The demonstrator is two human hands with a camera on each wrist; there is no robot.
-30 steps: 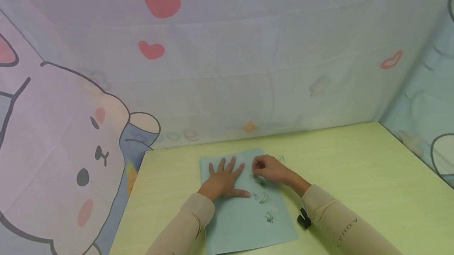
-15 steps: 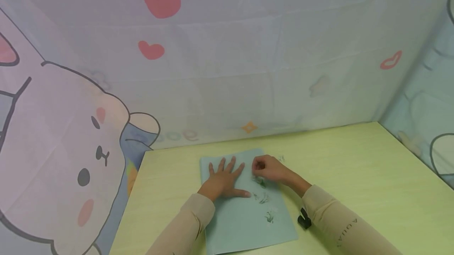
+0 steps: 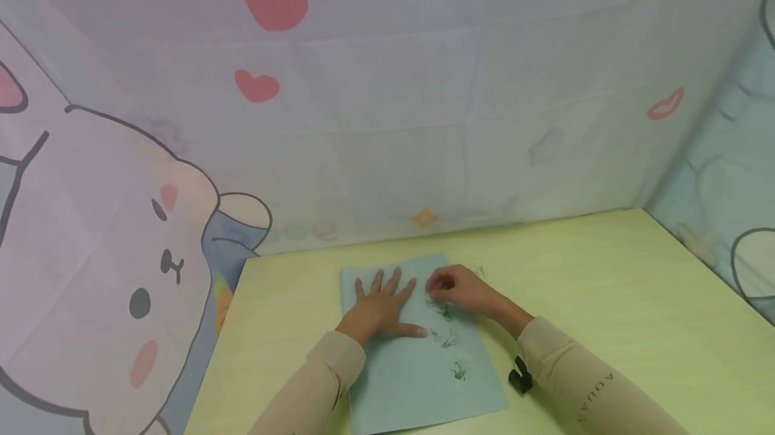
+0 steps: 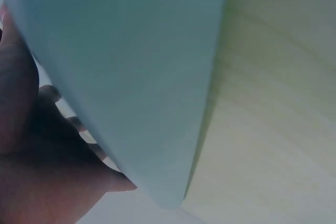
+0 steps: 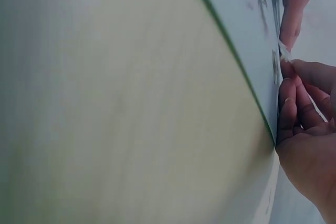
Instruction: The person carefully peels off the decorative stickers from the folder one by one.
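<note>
A light blue sheet or thin booklet [image 3: 418, 388] lies on the table, with several small green plant stickers along its right half, among them a leafy sticker [image 3: 459, 371]. My left hand [image 3: 380, 312] rests on its upper left part, fingers spread and straight. Over the upper right part, my right hand [image 3: 463, 289] has curled fingers. In the right wrist view its thumb and forefinger pinch a small whitish translucent sticker [image 5: 285, 52] close to the blue surface; its printed design is hard to make out. The left wrist view has the sheet's edge beside my left palm [image 4: 47, 177].
A small black clip-like object [image 3: 519, 376] lies right of the sheet, near my right sleeve. Another small plant sticker [image 3: 480, 271] is on the pale yellow-green table [image 3: 581, 267] behind my right hand. A printed cloth [image 3: 375, 85] hangs along the table's back edge.
My right hand has shifted slightly left over the sheet, and more of the green sticker below it shows. My left hand stays in the same place.
</note>
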